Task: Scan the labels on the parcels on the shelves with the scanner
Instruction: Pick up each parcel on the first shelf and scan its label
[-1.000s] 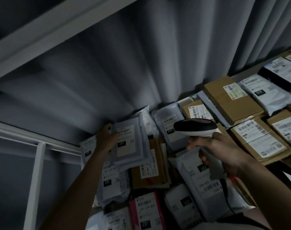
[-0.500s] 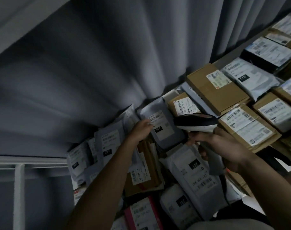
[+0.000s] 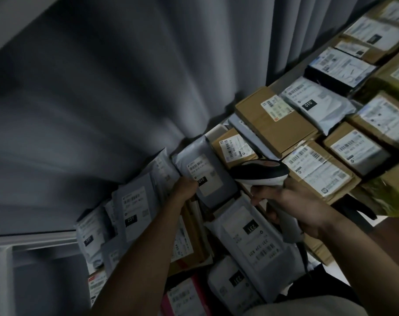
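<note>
Our left hand (image 3: 185, 187) grips the near edge of a grey plastic mailer bag (image 3: 205, 172) with a white label marked 010, lying at the back edge of the shelf against the grey curtain (image 3: 116, 92). Our right hand (image 3: 292, 205) is clenched round the handle of the black-and-white handheld scanner (image 3: 260, 173), whose head sits just beside that bag, over the brown cardboard boxes (image 3: 273, 124).
</note>
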